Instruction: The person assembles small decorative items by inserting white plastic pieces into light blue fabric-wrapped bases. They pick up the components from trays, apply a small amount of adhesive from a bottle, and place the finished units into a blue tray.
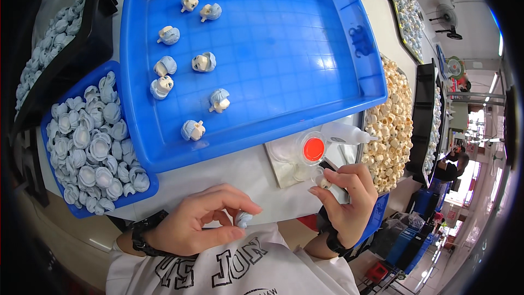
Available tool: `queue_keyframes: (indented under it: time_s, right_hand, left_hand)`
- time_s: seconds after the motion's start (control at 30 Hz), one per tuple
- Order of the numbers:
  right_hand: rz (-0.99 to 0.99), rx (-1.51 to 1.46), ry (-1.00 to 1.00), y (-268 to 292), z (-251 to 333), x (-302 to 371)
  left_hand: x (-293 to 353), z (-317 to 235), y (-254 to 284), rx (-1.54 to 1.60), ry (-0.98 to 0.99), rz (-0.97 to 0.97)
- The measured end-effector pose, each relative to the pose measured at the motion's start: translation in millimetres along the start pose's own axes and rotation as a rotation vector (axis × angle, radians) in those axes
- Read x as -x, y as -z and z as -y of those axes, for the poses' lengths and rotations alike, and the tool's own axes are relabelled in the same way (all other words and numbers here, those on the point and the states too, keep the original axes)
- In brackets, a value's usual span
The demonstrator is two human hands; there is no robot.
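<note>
My left hand (199, 221) pinches a pale blue cap piece (243, 219) between thumb and fingertips just above the table edge; my right hand (346, 196) is closed on a small cream piece (326, 183) near the red-lidded glue pot (313, 149). Best to keep both pinches light and line the cream part squarely with the cap's hollow, though I can't quite see its opening from here. The cap looks rounded, glossy and ridged, like those heaped in the small blue bin (82, 210).
</note>
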State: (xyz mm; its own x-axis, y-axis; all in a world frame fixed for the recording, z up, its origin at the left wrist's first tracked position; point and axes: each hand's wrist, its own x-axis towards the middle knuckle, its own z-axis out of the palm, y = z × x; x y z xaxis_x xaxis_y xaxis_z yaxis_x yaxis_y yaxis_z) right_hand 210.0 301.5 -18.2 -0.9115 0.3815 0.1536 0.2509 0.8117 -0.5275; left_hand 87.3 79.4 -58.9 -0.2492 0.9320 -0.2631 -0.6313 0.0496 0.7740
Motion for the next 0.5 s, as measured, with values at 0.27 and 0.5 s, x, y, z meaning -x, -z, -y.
queue_keyframes:
  time_s: [0.27, 0.5]
  right_hand:
    - [0.052, -0.011, 0.023, -0.1, -4.0, -5.1]
    - [0.02, -0.049, 0.013, -2.4, -9.2, 2.2]
  left_hand:
    - [0.0, 1.5, -1.9, 0.146, 0.042, 0.04]
    - [-0.2, 0.3, -2.3, 0.138, 0.0, -0.019]
